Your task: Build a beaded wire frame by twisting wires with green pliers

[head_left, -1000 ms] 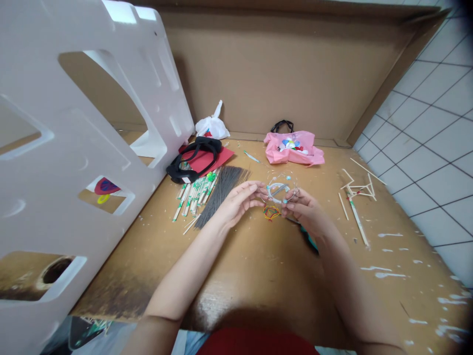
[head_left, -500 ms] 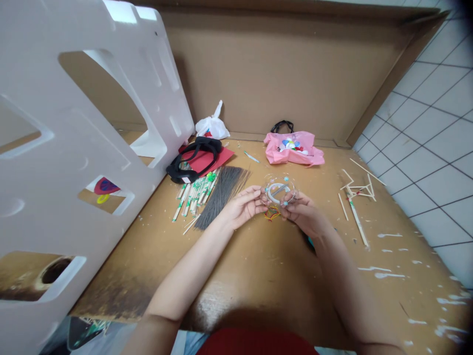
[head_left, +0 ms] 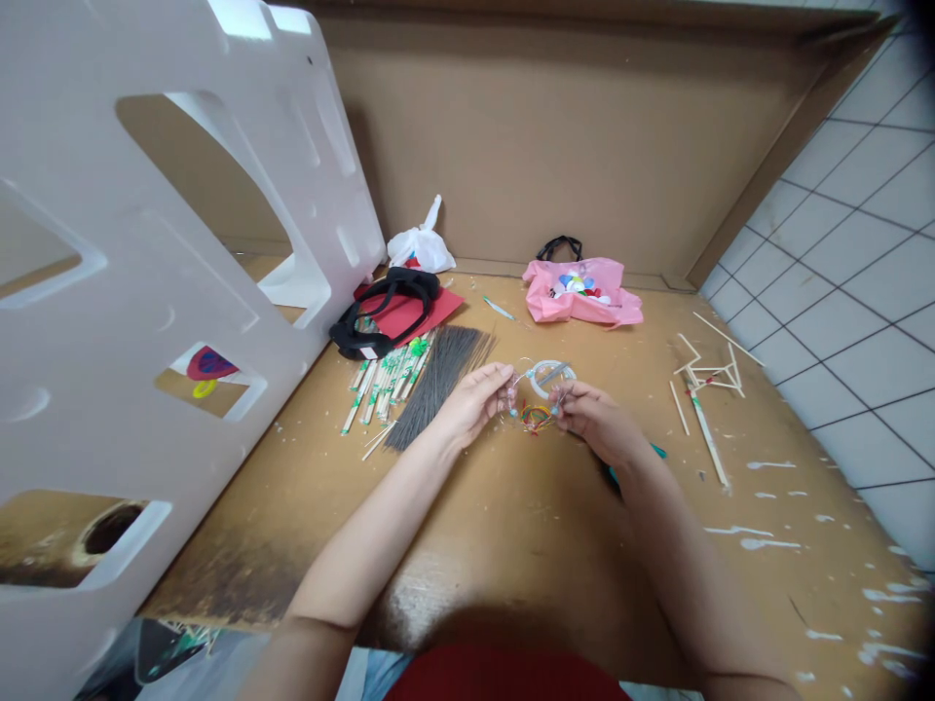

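Observation:
A thin, clear loop with small blue and pinkish beads [head_left: 513,413] hangs between my hands above the table. My left hand [head_left: 476,401] pinches its left side with closed fingertips. On its right side, the fingers of my right hand [head_left: 588,409] are closed on the same beaded loop. Just beyond the loop lies a white ring [head_left: 542,378], like a roll of tape, with a grey strip across it. Colourful rubber bands [head_left: 537,417] rest on the table between my hands. Under my right wrist, a dark and teal object [head_left: 615,477] is partly hidden.
Thin grey wires [head_left: 438,389] and paper-wrapped chopsticks [head_left: 387,385] lie left, near a black strapped item [head_left: 365,331] on red paper [head_left: 444,310]. A pink bag [head_left: 544,302] and white bag [head_left: 430,253] stand behind. A stick frame [head_left: 705,419] lies right; a white plastic panel [head_left: 241,243] rises left.
The beaded loop has turned and dropped toward me, so it no longer overlaps the white ring as much. My left hand has shifted slightly left; the table items stay put.

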Motion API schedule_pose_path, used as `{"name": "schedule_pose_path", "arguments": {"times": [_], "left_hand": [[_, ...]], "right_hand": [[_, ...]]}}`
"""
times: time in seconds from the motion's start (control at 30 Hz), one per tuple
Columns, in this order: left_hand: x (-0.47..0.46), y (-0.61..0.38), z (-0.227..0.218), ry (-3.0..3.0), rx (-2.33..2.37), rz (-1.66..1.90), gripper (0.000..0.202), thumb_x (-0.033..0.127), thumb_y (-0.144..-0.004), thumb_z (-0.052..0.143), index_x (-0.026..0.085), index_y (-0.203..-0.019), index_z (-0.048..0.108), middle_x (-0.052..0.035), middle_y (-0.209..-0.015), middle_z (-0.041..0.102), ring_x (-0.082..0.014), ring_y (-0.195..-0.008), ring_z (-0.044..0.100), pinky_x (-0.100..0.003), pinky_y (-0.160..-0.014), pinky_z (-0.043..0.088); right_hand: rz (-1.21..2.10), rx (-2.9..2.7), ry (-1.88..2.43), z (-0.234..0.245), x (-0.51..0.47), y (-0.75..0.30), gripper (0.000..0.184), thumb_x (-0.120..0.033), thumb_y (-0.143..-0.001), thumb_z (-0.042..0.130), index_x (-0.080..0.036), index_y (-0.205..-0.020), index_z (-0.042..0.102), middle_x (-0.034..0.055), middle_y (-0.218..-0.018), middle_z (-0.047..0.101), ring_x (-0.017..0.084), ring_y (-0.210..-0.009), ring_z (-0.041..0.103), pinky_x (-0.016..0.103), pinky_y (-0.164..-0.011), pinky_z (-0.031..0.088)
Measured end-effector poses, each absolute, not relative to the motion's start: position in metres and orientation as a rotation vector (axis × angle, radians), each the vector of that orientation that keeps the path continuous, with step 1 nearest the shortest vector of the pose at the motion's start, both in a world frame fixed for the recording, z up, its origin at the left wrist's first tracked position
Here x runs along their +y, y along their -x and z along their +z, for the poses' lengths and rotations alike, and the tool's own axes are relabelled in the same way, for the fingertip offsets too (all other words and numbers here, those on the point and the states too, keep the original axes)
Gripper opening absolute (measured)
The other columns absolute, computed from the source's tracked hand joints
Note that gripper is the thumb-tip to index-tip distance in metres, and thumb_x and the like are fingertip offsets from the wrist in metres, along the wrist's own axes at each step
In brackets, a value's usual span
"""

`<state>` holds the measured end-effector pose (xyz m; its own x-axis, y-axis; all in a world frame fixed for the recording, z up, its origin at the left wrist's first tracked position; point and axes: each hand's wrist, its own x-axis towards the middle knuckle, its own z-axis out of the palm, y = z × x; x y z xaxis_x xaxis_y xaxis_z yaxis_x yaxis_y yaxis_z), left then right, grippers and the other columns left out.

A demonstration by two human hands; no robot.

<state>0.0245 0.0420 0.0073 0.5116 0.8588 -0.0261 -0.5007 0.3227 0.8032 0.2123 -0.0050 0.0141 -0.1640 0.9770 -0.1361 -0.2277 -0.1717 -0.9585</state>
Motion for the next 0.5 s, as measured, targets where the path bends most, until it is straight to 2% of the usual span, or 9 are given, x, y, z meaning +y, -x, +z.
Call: {"name": "schedule_pose_path", "arguments": {"times": [0.1,0.17,0.37,0.5], "left_hand": [[0.04,-0.028,0.008,-0.784,0.504,0.961,0.03,0.034,-0.071,0.073,0.013,-0.068,0.052,0.0026,-0.059,0.051,-0.0058,-0.053,0.049,-0.017,-0.053,0.041],[0.036,-0.032,0.009,-0.745,0.463,0.963,0.029,0.033,-0.074,0.071,0.013,-0.067,0.051,0.0026,-0.058,0.05,-0.006,-0.053,0.048,-0.018,-0.053,0.04],[0.029,-0.042,0.006,-0.523,0.297,0.86,0.033,0.031,-0.084,0.061,0.015,-0.062,0.041,0.0055,-0.053,0.039,-0.0042,-0.045,0.039,-0.016,-0.045,0.033],[0.036,-0.038,0.001,-0.603,0.391,0.868,0.029,0.037,-0.084,0.059,0.015,-0.068,0.048,0.0032,-0.055,0.047,-0.0071,-0.049,0.047,-0.018,-0.049,0.039]], "right_hand": [[1.503,-0.995,1.062,0.015,-0.004,-0.21,0.023,-0.041,-0.072,0.065,-0.019,-0.077,0.063,-0.002,-0.063,0.054,0.009,-0.053,0.046,0.023,-0.049,0.038],[1.496,-0.979,1.064,0.014,-0.004,-0.206,0.03,-0.048,-0.072,0.066,-0.019,-0.075,0.061,-0.0035,-0.059,0.051,0.008,-0.049,0.042,0.023,-0.048,0.037],[1.545,-0.947,1.064,0.009,-0.005,-0.191,0.04,-0.056,-0.064,0.07,-0.02,-0.075,0.057,-0.005,-0.059,0.048,0.008,-0.046,0.038,0.024,-0.045,0.035],[1.509,-0.945,1.099,0.011,-0.005,-0.195,0.039,-0.057,-0.068,0.068,-0.019,-0.074,0.058,-0.0067,-0.056,0.045,0.006,-0.043,0.033,0.022,-0.043,0.03]]}}
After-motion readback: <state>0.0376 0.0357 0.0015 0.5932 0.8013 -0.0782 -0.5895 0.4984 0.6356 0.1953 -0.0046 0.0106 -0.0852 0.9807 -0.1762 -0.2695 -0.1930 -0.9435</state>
